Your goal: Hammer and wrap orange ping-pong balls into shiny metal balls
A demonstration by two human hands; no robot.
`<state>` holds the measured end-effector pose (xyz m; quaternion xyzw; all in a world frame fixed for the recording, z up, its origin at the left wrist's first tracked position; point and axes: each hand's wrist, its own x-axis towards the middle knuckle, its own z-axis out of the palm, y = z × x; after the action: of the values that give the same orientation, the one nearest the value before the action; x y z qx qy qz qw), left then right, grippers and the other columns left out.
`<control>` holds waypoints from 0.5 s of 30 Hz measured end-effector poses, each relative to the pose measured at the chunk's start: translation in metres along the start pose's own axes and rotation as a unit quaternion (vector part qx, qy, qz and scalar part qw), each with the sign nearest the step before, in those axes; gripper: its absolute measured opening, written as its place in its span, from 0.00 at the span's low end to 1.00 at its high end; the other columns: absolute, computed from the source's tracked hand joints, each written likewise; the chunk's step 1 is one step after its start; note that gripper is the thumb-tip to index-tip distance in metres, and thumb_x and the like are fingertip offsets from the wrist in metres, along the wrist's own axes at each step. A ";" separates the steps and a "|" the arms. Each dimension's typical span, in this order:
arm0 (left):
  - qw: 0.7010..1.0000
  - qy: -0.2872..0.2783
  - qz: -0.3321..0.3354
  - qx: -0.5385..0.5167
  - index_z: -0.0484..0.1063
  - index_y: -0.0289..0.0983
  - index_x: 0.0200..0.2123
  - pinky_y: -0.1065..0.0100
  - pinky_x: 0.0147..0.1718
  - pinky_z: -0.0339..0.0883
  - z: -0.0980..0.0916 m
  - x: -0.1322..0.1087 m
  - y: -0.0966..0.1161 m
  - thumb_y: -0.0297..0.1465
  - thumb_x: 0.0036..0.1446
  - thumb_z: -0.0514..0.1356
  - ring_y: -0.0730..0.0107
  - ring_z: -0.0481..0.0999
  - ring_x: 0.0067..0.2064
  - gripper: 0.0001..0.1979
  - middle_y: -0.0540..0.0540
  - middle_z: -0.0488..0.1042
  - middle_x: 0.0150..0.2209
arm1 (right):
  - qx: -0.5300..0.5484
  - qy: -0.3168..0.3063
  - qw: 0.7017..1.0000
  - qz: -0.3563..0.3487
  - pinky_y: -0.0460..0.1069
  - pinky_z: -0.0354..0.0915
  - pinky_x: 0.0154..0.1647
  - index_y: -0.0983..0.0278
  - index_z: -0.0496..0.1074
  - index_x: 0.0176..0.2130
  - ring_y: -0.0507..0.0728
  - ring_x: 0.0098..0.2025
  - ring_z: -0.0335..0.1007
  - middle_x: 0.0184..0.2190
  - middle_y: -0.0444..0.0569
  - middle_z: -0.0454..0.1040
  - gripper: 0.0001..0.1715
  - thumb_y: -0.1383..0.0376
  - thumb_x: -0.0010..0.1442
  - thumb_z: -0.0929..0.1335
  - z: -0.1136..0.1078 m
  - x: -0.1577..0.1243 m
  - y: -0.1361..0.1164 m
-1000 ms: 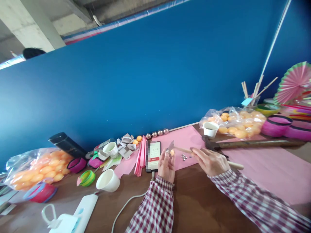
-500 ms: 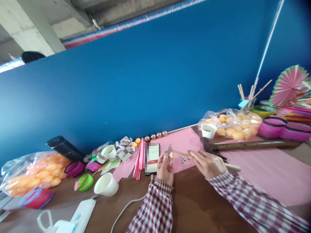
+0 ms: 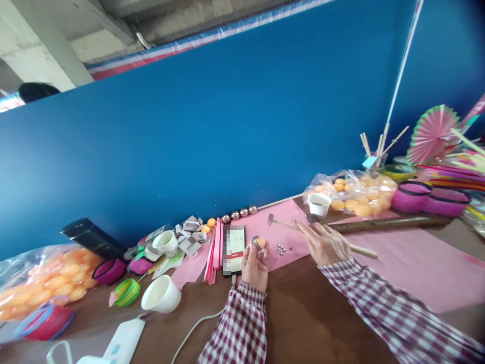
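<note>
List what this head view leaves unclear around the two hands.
Head view:
Orange piece: mostly covered by the left hand fingers; shape unclear.
Small hammer: handle middle hidden in the right hand.
Phone: screen blurred, unreadable.
Metal beads: too small to count.
White charger: cut off by the bottom edge.

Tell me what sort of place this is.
Likely a craft workbench against a blue partition wall: clear plastic bags of orange balls, pink paper sheets, a pleated pink-and-green paper fan; the right hand holds a small wooden-handled hammer, the left hand a small orange ball.
</note>
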<state>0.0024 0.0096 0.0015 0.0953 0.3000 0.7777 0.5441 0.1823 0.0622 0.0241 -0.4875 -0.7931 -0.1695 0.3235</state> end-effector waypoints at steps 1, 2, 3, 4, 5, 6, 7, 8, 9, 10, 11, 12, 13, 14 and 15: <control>1.000 -0.001 -0.006 0.002 0.71 0.33 0.30 0.70 0.35 0.71 0.000 0.000 0.000 0.30 0.47 0.62 0.65 0.76 0.38 0.06 0.45 0.76 0.33 | -0.032 -0.019 0.999 0.014 0.48 0.51 0.32 0.54 0.65 0.50 0.54 0.33 0.63 0.31 0.47 0.71 0.19 0.65 0.58 0.60 0.002 0.002 0.004; 1.000 0.000 -0.009 0.004 0.71 0.34 0.31 0.70 0.34 0.71 0.001 -0.001 0.000 0.30 0.48 0.61 0.66 0.76 0.37 0.07 0.45 0.76 0.33 | -0.059 -0.040 0.997 0.024 0.49 0.51 0.32 0.52 0.65 0.49 0.55 0.33 0.62 0.32 0.47 0.71 0.20 0.66 0.57 0.61 0.004 0.003 0.007; 1.000 0.004 -0.012 0.007 0.71 0.34 0.31 0.71 0.33 0.71 0.001 -0.001 0.000 0.31 0.48 0.61 0.68 0.76 0.35 0.07 0.45 0.76 0.32 | -0.082 -0.062 0.994 0.032 0.50 0.50 0.33 0.51 0.65 0.49 0.56 0.34 0.61 0.34 0.47 0.70 0.20 0.67 0.57 0.62 0.006 0.004 0.010; 1.000 0.009 -0.012 0.008 0.71 0.34 0.32 0.71 0.33 0.71 0.001 -0.001 0.001 0.32 0.49 0.60 0.70 0.76 0.34 0.07 0.45 0.76 0.32 | -0.098 -0.084 0.991 0.038 0.50 0.50 0.33 0.51 0.66 0.48 0.56 0.35 0.61 0.35 0.48 0.70 0.20 0.67 0.57 0.62 0.007 0.005 0.012; 1.000 0.011 -0.013 0.010 0.71 0.33 0.32 0.72 0.32 0.71 0.001 -0.001 0.001 0.32 0.50 0.60 0.72 0.76 0.32 0.07 0.45 0.75 0.31 | -0.109 -0.104 0.988 0.043 0.50 0.50 0.32 0.51 0.66 0.48 0.57 0.35 0.61 0.35 0.48 0.70 0.19 0.68 0.57 0.62 0.007 0.006 0.013; 1.000 0.012 -0.014 0.012 0.71 0.33 0.31 0.73 0.31 0.71 0.001 -0.002 0.001 0.32 0.50 0.59 0.73 0.76 0.31 0.07 0.45 0.75 0.30 | -0.115 -0.121 0.985 0.047 0.50 0.50 0.32 0.52 0.66 0.47 0.57 0.36 0.61 0.36 0.49 0.70 0.19 0.68 0.57 0.61 0.007 0.007 0.013; 1.000 0.013 -0.015 0.014 0.71 0.33 0.31 0.73 0.30 0.71 0.001 -0.002 0.001 0.31 0.50 0.59 0.74 0.75 0.30 0.07 0.45 0.75 0.30 | -0.117 -0.134 0.983 0.051 0.50 0.51 0.32 0.52 0.66 0.47 0.57 0.36 0.60 0.36 0.49 0.70 0.19 0.68 0.58 0.61 0.007 0.007 0.012; 1.000 0.013 -0.016 0.017 0.71 0.33 0.31 0.73 0.30 0.70 0.002 -0.002 0.001 0.31 0.50 0.59 0.74 0.75 0.30 0.07 0.44 0.75 0.30 | -0.115 -0.142 0.982 0.055 0.50 0.51 0.32 0.53 0.67 0.47 0.57 0.37 0.60 0.36 0.49 0.69 0.18 0.67 0.58 0.60 0.006 0.008 0.011; 1.000 0.015 -0.016 0.019 0.71 0.33 0.31 0.73 0.30 0.71 0.002 -0.002 0.001 0.31 0.50 0.60 0.73 0.75 0.30 0.07 0.44 0.75 0.30 | -0.112 -0.147 0.981 0.056 0.50 0.52 0.31 0.54 0.67 0.47 0.57 0.37 0.60 0.36 0.50 0.69 0.17 0.67 0.59 0.59 0.005 0.009 0.009; 1.000 0.017 -0.017 0.021 0.71 0.33 0.31 0.73 0.30 0.71 0.002 -0.002 0.001 0.30 0.49 0.60 0.73 0.75 0.31 0.06 0.44 0.75 0.30 | -0.107 -0.151 0.981 0.055 0.49 0.52 0.31 0.55 0.68 0.46 0.57 0.38 0.60 0.37 0.50 0.69 0.17 0.67 0.59 0.59 0.004 0.010 0.007; 0.999 0.019 -0.017 0.022 0.71 0.33 0.31 0.73 0.30 0.71 0.002 -0.002 0.001 0.30 0.49 0.60 0.72 0.76 0.31 0.06 0.44 0.75 0.30 | -0.101 -0.155 0.981 0.055 0.49 0.53 0.31 0.56 0.69 0.44 0.57 0.38 0.60 0.37 0.51 0.68 0.16 0.67 0.59 0.59 0.003 0.010 0.005; 0.999 0.021 -0.016 0.024 0.71 0.33 0.31 0.73 0.30 0.71 0.002 -0.002 0.001 0.29 0.49 0.60 0.72 0.76 0.32 0.06 0.44 0.75 0.30 | -0.095 -0.159 0.981 0.054 0.49 0.53 0.31 0.56 0.70 0.43 0.57 0.39 0.60 0.38 0.51 0.68 0.15 0.67 0.59 0.59 0.003 0.011 0.003; 0.999 0.021 -0.016 0.025 0.71 0.33 0.31 0.73 0.29 0.71 0.003 -0.002 0.000 0.29 0.48 0.61 0.71 0.76 0.32 0.06 0.44 0.75 0.30 | -0.089 -0.163 0.981 0.055 0.49 0.54 0.30 0.57 0.70 0.41 0.57 0.39 0.60 0.37 0.51 0.68 0.15 0.67 0.59 0.59 0.003 0.011 0.001; 0.999 0.020 -0.016 0.026 0.71 0.33 0.31 0.73 0.29 0.71 0.003 -0.002 0.000 0.29 0.48 0.61 0.70 0.76 0.32 0.06 0.44 0.75 0.30 | -0.085 -0.168 0.981 0.056 0.49 0.54 0.30 0.57 0.71 0.40 0.57 0.38 0.60 0.37 0.51 0.68 0.15 0.66 0.59 0.58 0.003 0.011 -0.002; 0.999 0.019 -0.015 0.028 0.71 0.33 0.31 0.73 0.30 0.71 0.003 -0.002 0.000 0.29 0.47 0.62 0.70 0.76 0.32 0.07 0.44 0.75 0.30 | -0.082 -0.171 0.980 0.056 0.49 0.54 0.29 0.56 0.71 0.40 0.58 0.38 0.61 0.36 0.51 0.68 0.15 0.66 0.60 0.58 0.004 0.010 -0.005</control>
<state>0.0045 0.0088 0.0039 0.0916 0.3329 0.7627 0.5469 0.1736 0.0692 0.0286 -0.5782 -0.7912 -0.1299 0.1512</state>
